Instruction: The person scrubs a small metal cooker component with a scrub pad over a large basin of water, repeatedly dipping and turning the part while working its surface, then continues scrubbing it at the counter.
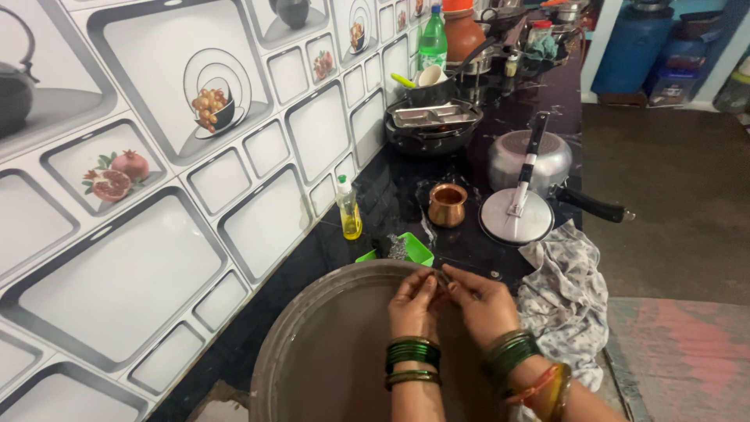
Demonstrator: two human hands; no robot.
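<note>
Nearby — yellow bottle point(349, 209), green tray point(416, 248), hands point(451, 301)

Printed wall tiles point(156, 195) flank black counter point(391, 195), brown floor point(672, 195)

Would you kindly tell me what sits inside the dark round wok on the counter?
A steel compartment tray lies across the dark wok, face up. Whatever is beneath that tray inside the wok is covered and cannot be seen.

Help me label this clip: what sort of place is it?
Most likely a home kitchen: a dark counter carries a pressure cooker and copper pot, and both hands work over a large metal basin.
</note>
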